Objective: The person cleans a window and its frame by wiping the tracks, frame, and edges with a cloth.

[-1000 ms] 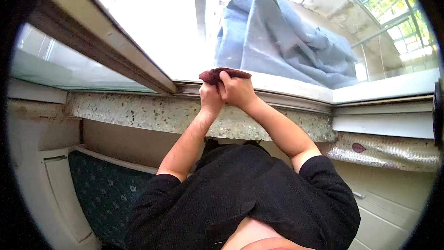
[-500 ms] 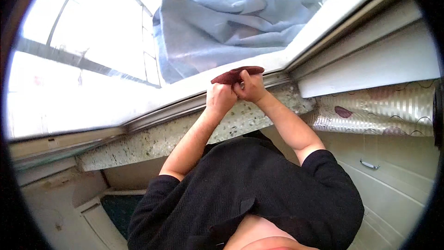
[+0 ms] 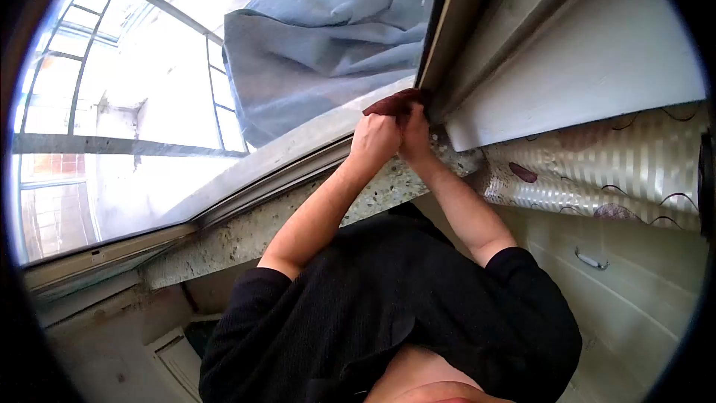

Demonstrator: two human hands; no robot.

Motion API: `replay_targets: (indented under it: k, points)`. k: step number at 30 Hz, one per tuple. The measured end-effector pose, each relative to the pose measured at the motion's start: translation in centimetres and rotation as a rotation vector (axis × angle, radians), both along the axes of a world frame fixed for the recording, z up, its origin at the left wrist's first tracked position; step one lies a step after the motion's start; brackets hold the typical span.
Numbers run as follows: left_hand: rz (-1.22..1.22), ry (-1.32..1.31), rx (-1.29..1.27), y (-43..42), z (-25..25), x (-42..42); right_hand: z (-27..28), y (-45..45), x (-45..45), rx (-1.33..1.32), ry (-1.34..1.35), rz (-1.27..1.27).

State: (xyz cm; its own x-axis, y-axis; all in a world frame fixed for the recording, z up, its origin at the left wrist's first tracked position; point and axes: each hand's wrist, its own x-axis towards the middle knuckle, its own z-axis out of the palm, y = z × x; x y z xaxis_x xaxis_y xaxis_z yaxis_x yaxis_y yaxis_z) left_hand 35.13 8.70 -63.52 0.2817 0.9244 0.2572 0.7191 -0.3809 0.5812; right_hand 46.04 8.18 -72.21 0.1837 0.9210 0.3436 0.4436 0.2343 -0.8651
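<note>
A dark red cloth (image 3: 391,104) is bunched between my two hands above the window track (image 3: 276,179). My left hand (image 3: 375,136) is closed on the cloth's left part, knuckles up. Beside it and touching it, my right hand (image 3: 415,133) grips the cloth's right end, close to the upright edge of the window frame (image 3: 432,37). The fingertips of both hands are hidden under the cloth or turned away. Below my hands runs a speckled stone sill (image 3: 246,231).
Beyond the window lies a blue-grey sheet (image 3: 328,60) with metal bars (image 3: 97,144) to its left. On the right are a white panel (image 3: 574,52), a patterned striped covering (image 3: 597,168) and a cabinet front with a metal handle (image 3: 591,259).
Both hands and the cloth have shifted slightly right, up to the frame's corner. The right fingers, raised over the cloth before, now sit lower. The camera view has turned.
</note>
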Motion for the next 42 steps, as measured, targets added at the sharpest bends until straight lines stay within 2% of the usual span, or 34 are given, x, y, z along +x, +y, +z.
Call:
replay_targets:
  k: [2, 4, 8, 11, 14, 17, 20, 23, 24, 27, 28, 29, 30, 33, 35, 37, 38, 42]
  points:
    - [-0.033, 0.019, -0.028, 0.1, -1.0, -0.7, -0.9, 0.3, -0.5, -0.012, 0.0, -0.022]
    - [-0.066, 0.056, -0.12, -0.2, 0.2, -1.5, -1.0, 0.5, -0.3, -0.054, -0.029, -0.039]
    - [-0.07, 0.189, -0.152, -1.0, -1.5, -4.3, -0.8, -0.2, -1.1, -0.062, -0.073, 0.106]
    - [-0.049, 0.147, -0.212, -2.2, -3.6, -8.4, -1.6, -1.5, -4.9, -0.154, -0.104, 0.183]
    - [0.016, 0.086, -0.214, -4.1, -4.8, -13.1, -3.5, -3.1, -10.3, -0.138, -0.08, 0.193]
    - [0.071, 0.007, -0.173, -6.4, -4.5, -19.5, -4.0, -4.6, -16.4, 0.037, -0.152, 0.277]
    - [0.177, -0.113, 0.009, -9.3, -4.0, -27.0, -3.3, -7.0, -23.6, 0.051, -0.226, 0.372]
    - [0.259, 0.007, -0.104, -12.8, -5.8, -36.1, -5.1, -9.2, -30.8, 0.077, -0.328, 0.506]
    - [0.296, 0.007, -0.074, -13.5, -7.7, -38.8, -4.3, -10.1, -33.2, 0.085, -0.322, 0.56]
    - [0.42, 0.002, -0.042, -16.6, -8.3, -46.3, -2.7, -12.0, -40.1, -0.097, -0.449, 0.722]
    - [0.497, -0.009, -0.079, -17.6, -8.2, -48.4, -2.1, -12.4, -42.7, 0.01, -0.409, 0.736]
    - [0.484, 0.056, -0.164, -18.6, -8.2, -50.9, -1.4, -13.0, -44.6, 0.006, -0.444, 0.791]
    - [0.549, 0.0, -0.123, -19.7, -8.4, -52.7, -0.9, -13.4, -46.6, -0.014, -0.457, 0.858]
    - [0.707, -0.198, -0.04, -22.9, -8.2, -57.1, 0.1, -14.3, -52.8, 0.006, -0.455, 1.023]
    - [0.844, -0.234, 0.101, -23.8, -9.2, -58.2, 2.6, -15.5, -56.4, -0.115, -0.549, 1.079]
    - [0.848, -0.396, 0.151, -24.3, -8.5, -59.3, 3.5, -16.3, -59.2, -0.033, -0.518, 1.155]
    - [0.847, -0.478, 0.175, -24.6, -8.2, -59.7, 3.9, -16.4, -60.2, -0.106, -0.606, 1.2]
    - [0.724, -0.237, 0.023, -25.5, -8.3, -61.6, 2.9, -16.7, -60.7, 0.05, -0.662, 1.2]
